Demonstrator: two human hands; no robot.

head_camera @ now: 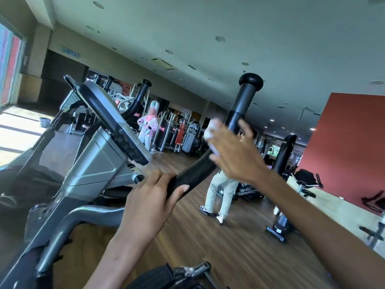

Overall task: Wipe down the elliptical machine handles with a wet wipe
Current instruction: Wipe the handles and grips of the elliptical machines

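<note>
The elliptical's right handle (242, 101) is a black bar that rises from lower centre to a rounded knob at the top. My left hand (150, 197) grips the lower padded part of this handle (193, 174). My right hand (235, 151) presses a crumpled white wet wipe (211, 130) against the handle's middle, fingers partly wrapped round the bar. The left handle (141, 94) stands behind the console, untouched.
The elliptical's grey console (112, 119) and frame (100, 163) fill the left. A person in pink (149, 126) and a person in light trousers (220, 192) stand on the wooden floor beyond. Other gym machines (304, 180) line the back and right by a red wall.
</note>
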